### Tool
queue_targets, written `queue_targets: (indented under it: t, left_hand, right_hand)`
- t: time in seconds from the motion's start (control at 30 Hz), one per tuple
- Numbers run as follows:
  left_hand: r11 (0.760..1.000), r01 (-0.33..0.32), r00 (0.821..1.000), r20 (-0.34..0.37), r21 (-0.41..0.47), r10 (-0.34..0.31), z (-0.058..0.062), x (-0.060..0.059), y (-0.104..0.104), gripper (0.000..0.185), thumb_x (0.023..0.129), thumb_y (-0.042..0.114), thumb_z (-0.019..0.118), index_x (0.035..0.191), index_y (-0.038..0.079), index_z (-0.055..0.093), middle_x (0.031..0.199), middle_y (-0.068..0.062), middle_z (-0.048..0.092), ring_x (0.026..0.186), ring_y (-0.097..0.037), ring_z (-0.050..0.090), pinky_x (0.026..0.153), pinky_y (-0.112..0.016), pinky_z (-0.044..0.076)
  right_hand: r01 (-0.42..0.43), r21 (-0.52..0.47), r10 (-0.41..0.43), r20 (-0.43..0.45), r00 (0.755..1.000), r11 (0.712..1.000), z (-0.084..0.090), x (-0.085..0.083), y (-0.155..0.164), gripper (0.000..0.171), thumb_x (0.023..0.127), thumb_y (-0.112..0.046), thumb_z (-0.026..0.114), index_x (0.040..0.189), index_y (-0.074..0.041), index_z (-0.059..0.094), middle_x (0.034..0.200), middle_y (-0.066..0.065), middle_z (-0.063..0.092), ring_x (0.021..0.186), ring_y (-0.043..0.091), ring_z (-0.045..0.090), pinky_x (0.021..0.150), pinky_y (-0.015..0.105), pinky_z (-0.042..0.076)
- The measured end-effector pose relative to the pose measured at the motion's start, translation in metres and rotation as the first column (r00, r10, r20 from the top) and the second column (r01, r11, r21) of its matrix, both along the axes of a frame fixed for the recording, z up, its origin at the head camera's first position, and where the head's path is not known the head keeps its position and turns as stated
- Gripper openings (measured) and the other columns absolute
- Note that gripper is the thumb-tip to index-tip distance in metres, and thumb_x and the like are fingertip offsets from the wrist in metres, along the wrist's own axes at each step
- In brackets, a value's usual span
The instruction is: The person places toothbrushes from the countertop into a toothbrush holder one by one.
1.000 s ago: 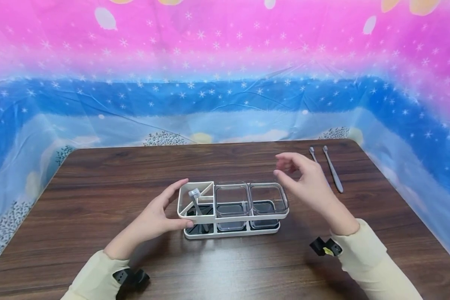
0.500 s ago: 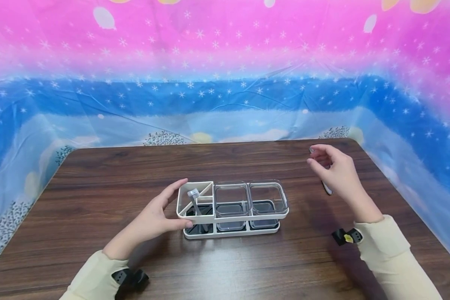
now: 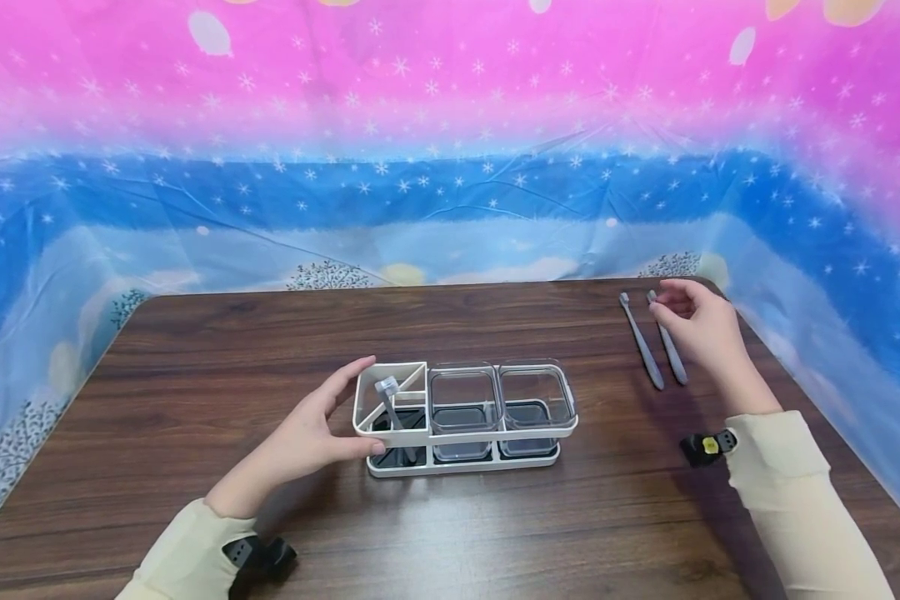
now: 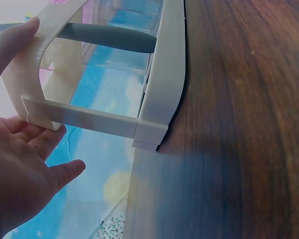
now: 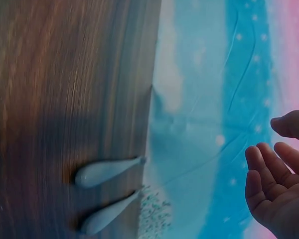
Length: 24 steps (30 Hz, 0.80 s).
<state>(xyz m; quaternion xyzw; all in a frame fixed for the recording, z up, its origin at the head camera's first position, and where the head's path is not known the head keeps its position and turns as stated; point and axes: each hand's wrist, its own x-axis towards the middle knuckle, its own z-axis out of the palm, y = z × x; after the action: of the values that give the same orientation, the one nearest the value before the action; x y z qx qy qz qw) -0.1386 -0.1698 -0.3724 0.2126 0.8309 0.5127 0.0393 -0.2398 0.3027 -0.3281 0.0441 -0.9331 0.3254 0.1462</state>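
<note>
Low in the middle of the head view, my left hand [image 3: 309,437] rests against the left end of the white holder [image 3: 465,412]. The thumb lies along the front rail and the fingers [image 3: 348,379] reach up the side, all fairly straight, so it is a loose touch and not a tight grab. The left wrist view shows the same: palm [image 4: 20,169] open beside the white frame [image 4: 154,84].

The holder stands on the brown wooden table [image 3: 195,358], in the middle of the frame. It has three parts. The left part holds one gray toothbrush [image 3: 393,408], leaning with its head up. The middle clear cup [image 3: 463,400] and the right clear cup [image 3: 534,396] sit side by side.

Farther back, at the upper right of the table, my right hand [image 3: 701,329] hovers over two gray toothbrushes [image 3: 656,342] lying side by side. Its fingers are bent and close to the right one's head. I cannot tell if they pinch it. In the right wrist view the fingers [image 5: 269,174] hold nothing.

Behind the table hangs a blue and pink cloth [image 3: 450,125] with stars.
</note>
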Motion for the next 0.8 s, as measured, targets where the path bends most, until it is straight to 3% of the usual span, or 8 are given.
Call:
queue_targets:
  t: [0.1, 0.4, 0.8]
  left_hand:
    - [1.0, 0.002, 1.0, -0.003, 0.007, -0.002, 0.0, 0.0, 0.0, 0.091, 0.076, 0.02, 0.083, 0.15, 0.01, 0.03, 0.154, -0.018, 0.028, 0.142, -0.04, 0.023, 0.113, -0.059, 0.021]
    - [1.0, -0.001, 1.0, -0.005, 0.001, 0.001, 0.0, 0.0, 0.0, 0.091, 0.076, 0.02, 0.083, 0.15, 0.011, 0.03, 0.154, -0.016, 0.029, 0.142, -0.04, 0.023, 0.113, -0.06, 0.021]
    - [1.0, -0.003, 1.0, -0.006, 0.011, 0.003, -0.001, 0.001, 0.001, 0.091, 0.076, 0.019, 0.083, 0.15, 0.01, 0.031, 0.152, -0.017, 0.034, 0.141, -0.04, 0.026, 0.113, -0.06, 0.021]
  right_hand:
    - [0.015, -0.001, -0.015, 0.03, 0.999, 1.0, -0.002, -0.008, 0.009, 0.047, 0.098, -0.026, 0.054, 0.136, 0.002, 0.049, 0.117, 0.024, 0.06, 0.104, 0.036, 0.057, 0.083, 0.045, 0.047]
    - [0.063, -0.009, -0.061, 0.109, 0.992, 0.998, -0.014, -0.025, 0.029, 0.049, 0.098, -0.021, 0.051, 0.138, 0.008, 0.043, 0.122, 0.03, 0.054, 0.115, 0.045, 0.052, 0.092, 0.055, 0.044]
    - [0.134, 0.047, -0.14, 0.164, 0.976, 0.99, -0.043, -0.044, 0.045, 0.047, 0.097, -0.02, 0.051, 0.135, 0.009, 0.046, 0.12, 0.03, 0.056, 0.111, 0.044, 0.053, 0.09, 0.056, 0.045]
